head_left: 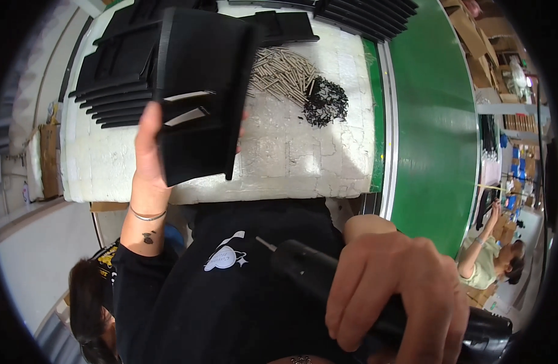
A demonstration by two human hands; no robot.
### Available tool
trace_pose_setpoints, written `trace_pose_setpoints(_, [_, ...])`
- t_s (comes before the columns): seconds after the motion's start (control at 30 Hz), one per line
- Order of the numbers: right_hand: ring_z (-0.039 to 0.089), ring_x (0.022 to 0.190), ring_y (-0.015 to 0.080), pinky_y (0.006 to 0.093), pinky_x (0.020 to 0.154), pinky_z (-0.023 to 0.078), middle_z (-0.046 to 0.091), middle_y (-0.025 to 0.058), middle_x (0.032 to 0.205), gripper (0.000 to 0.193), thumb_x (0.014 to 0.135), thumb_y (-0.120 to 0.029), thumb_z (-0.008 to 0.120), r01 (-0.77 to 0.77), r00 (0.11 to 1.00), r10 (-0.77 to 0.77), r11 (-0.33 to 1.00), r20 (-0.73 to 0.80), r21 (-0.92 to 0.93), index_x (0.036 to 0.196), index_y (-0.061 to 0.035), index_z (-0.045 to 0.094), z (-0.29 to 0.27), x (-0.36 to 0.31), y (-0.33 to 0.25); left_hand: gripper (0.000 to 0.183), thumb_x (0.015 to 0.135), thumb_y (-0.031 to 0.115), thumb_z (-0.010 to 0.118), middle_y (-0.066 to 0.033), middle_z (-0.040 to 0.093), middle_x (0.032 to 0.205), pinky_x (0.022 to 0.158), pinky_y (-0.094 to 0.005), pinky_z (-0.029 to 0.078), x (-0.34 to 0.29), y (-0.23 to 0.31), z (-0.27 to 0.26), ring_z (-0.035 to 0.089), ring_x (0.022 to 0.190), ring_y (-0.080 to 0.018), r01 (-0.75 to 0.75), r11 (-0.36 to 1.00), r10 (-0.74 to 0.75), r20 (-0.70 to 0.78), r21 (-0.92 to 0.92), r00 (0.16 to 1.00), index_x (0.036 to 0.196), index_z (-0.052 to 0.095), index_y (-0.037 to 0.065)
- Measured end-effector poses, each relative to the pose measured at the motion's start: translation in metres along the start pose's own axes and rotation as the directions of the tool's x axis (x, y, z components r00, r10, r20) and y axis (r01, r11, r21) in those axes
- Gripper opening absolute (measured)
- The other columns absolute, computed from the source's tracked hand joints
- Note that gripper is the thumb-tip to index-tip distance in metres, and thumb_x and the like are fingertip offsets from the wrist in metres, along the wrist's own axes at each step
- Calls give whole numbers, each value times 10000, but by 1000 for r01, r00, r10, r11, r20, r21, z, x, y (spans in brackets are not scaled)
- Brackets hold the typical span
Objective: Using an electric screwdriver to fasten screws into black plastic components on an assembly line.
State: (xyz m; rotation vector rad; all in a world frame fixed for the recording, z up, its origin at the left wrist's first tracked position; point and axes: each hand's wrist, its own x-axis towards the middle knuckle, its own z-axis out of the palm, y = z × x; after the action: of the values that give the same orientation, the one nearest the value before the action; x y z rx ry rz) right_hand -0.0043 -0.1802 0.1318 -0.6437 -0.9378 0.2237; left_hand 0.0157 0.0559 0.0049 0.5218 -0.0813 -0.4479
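Note:
My left hand is closed round the side edge of a black plastic panel, raised above the table, with two pale, slot-like bright patches across its middle. Only some fingertips show past the panel's right edge. My right hand grips a black electric screwdriver close to my body, its thin metal bit pointing up and left. The bit is well apart from the panel. Beyond the panel, a heap of short silvery metal pins lies on the table, touching a pile of small black screw-like pieces.
Stacked black panels stand on the white-covered table at the left, and more panels lie at the far edge. A green surface with a metal rail runs along the right. One person is at the right, another at the lower left.

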Motion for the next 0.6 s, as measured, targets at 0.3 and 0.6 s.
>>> trace_pose_setpoints(0.3, [479,426,54,163,349,339,686,180,955,159,815,-31,705,84,996,-83,996,-21,19,971,-32,738,1,0,-6,1147,683,736,656,-315,396,1382,989,-540,444,-44,1,-3,483,1229,-422,-179,960,183,0,214,983,1426,294,-59])
trace_pose_setpoints(0.6, [506,436,67,167,363,360,671,241,969,158,814,-10,689,104,994,-107,988,26,110,966,5,731,-9,11,-1,529,822,242,740,-93,611,1095,875,-314,455,-162,114,-94,571,945,-178,425,-63,988,-2,903,152,1269,547,35])
